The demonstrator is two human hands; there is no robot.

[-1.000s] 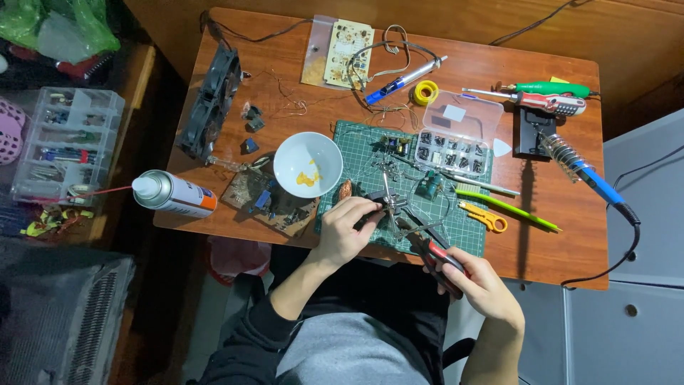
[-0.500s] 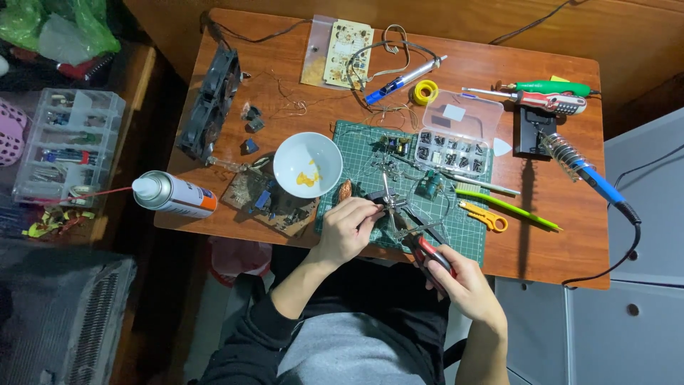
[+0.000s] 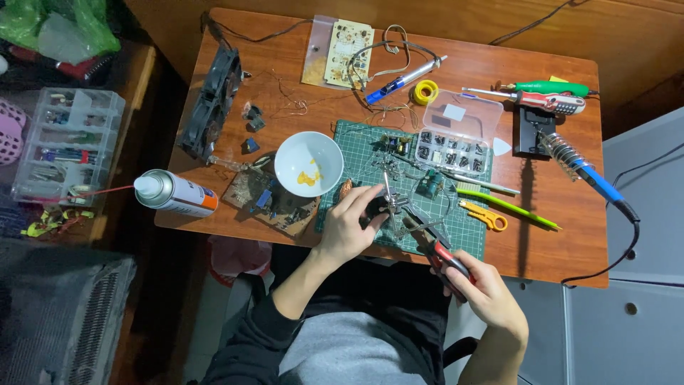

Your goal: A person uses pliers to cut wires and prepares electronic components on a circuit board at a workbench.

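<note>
My left hand (image 3: 350, 221) is closed around a small dark part at the foot of a metal clamp stand (image 3: 390, 196) on the green cutting mat (image 3: 456, 232). My right hand (image 3: 483, 286) grips red-and-black-handled pliers (image 3: 434, 246), whose jaws point up-left toward that part near the mat's front edge. A small green component (image 3: 429, 187) with thin wires sits just right of the stand. The part in my left hand is mostly hidden by my fingers.
A white bowl (image 3: 308, 164) with yellow bits sits left of the mat, beside a brown circuit board (image 3: 271, 202) and a spray can (image 3: 174, 192). A clear parts box (image 3: 456, 132), yellow strippers (image 3: 484, 215), soldering iron (image 3: 581, 167), black fan (image 3: 211, 103) and screwdrivers (image 3: 545, 96) lie around.
My right hand has brought the pliers up and left toward the part held by my left hand. The left hand has stayed at the clamp stand.
</note>
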